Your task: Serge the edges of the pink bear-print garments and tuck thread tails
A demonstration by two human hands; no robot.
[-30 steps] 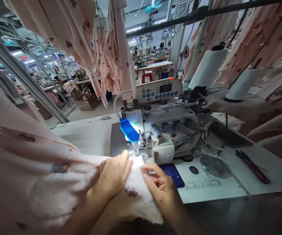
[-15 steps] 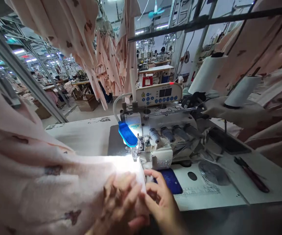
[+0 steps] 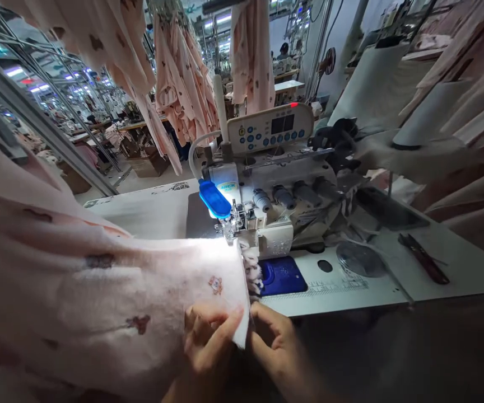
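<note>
Pale pink fabric (image 3: 153,280) with small brown printed figures spreads across the left and front of the overlock sewing machine (image 3: 284,196). Its far edge runs up to the lit presser foot area (image 3: 231,226). My left hand (image 3: 210,336) is closed on the fabric close to its right edge, thumb pressed along the border. Just to the right, my right hand (image 3: 273,338) pinches that same edge between thumb and fingers. A frilly light strip (image 3: 252,268) lies along the fabric edge, beside a dark blue plate (image 3: 284,275).
Red-handled snips (image 3: 424,260) and a clear round lid-like piece (image 3: 360,258) lie on the table's right side. Thread cones (image 3: 368,84) stand behind the machine. Pink garments (image 3: 183,84) hang at the back, and a metal post (image 3: 52,123) slants at the left.
Both hands have moved toward me along the fabric edge and now pinch it lower down. More of the edge and the frilly strip shows. The camera view has tilted down.
</note>
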